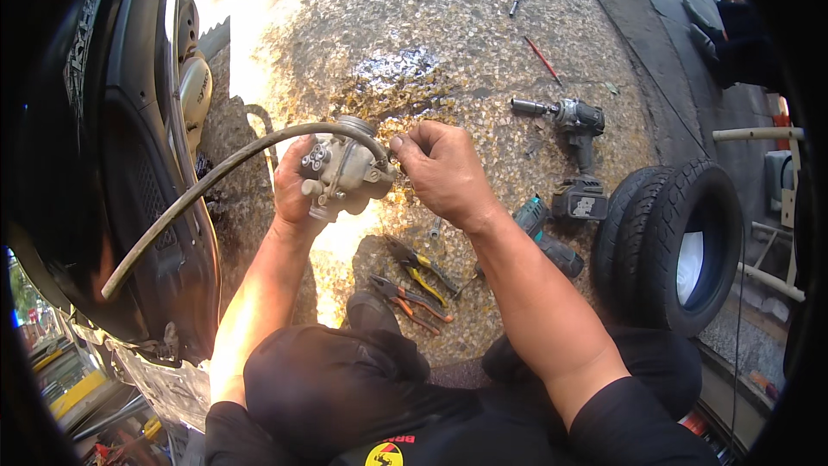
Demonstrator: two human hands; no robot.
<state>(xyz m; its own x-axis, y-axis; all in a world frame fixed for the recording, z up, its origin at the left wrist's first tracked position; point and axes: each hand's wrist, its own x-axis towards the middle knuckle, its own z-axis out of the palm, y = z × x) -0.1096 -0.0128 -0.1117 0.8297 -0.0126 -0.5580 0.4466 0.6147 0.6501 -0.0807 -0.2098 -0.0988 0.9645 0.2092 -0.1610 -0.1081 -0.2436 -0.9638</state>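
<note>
Carburettor [349, 177], unmounted, held up over the ground [483, 43] w/ hose [224, 168] on.
Approx. mid-job, I'd judge: carb's free in hand beside the dark bodywork [147, 134], hose apparently joined at its r. end & arcing off l.; mounting not done, other steps left can't be told. L. hand [293, 183] is curled round carb's l. side, holding it; r. hand [442, 168] is nearly closed, thumb & index pinched just by the r. side, can't tell if gripping a small part. Pliers [419, 269] lie nearby, unheld.
</note>
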